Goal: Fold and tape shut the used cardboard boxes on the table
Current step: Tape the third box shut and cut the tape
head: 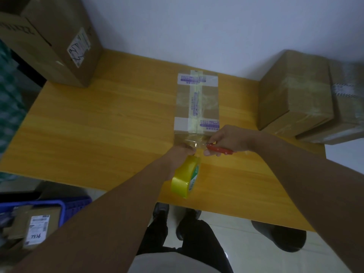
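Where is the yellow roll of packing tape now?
Head view, centre: the yellow roll of packing tape is held in the left hand over the wooden table, just left of the red-handled scissors.

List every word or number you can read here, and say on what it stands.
"7936", handwritten, first sign uncertain: white label on the parcel in the blue basket.
Purple print on the middle box: too blurred.
Scrawl on the tall box sticker: unreadable.
Green mark on the tape roll: too small.

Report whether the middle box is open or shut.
Shut: the box has flat flaps, with tape running along its seam.
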